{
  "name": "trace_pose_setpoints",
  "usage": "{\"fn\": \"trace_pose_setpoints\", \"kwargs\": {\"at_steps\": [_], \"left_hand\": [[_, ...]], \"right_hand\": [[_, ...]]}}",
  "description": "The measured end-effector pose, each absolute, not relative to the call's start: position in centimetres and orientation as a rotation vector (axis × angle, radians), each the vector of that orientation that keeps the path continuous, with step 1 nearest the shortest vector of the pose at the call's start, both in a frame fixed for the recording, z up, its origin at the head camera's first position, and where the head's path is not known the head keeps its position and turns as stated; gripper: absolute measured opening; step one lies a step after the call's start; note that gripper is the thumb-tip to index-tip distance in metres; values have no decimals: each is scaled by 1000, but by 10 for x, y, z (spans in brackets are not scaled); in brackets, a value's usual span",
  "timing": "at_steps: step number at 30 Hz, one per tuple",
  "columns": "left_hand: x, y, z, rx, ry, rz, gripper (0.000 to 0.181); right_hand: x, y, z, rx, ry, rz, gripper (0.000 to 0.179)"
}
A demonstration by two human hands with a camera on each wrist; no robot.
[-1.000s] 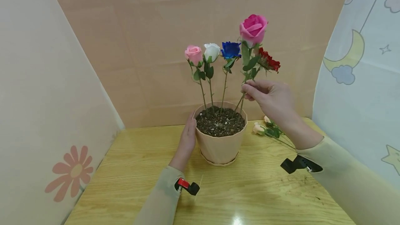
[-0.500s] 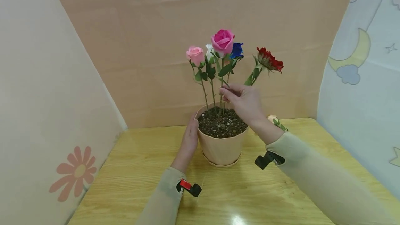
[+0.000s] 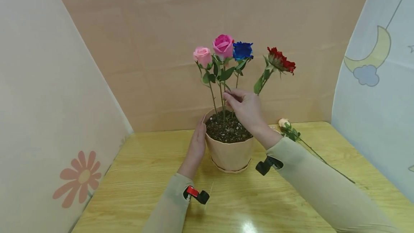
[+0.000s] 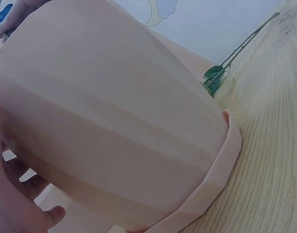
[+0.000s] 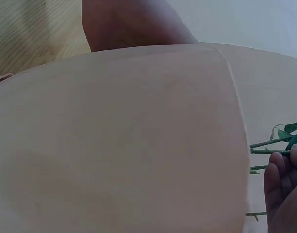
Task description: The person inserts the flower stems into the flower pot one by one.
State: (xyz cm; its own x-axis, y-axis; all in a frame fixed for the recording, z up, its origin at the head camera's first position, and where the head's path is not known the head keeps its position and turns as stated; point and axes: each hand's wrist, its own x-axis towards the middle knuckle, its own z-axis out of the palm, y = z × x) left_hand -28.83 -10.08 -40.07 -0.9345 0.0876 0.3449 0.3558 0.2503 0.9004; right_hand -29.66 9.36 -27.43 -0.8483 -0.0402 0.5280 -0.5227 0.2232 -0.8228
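Tabletop's left edge lies well off the pot.

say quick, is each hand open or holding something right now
Left hand: open, against the side of the flowerpot.
Right hand: closed, pinching the hot-pink rose by its stem.

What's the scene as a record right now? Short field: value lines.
left-hand grip: rests against side of pot
right-hand grip: pinches magenta rose by its stem
magenta rose end: appears to reach soil
pot: upright on saucer
other blooms above: light pink rose, blue rose, red flower
red flower base: hidden behind right-hand grip
on table: peach rose, lying right of pot
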Motion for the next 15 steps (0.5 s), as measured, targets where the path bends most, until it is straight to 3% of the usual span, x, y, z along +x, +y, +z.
{"fn": "trace_pose_setpoints", "kwargs": {"at_steps": [15], "left_hand": [[-288, -101, -401, -400, -2298, -1756, 54]], "right_hand": [[-302, 87, -284, 567, -2163, 1390, 25]]}}
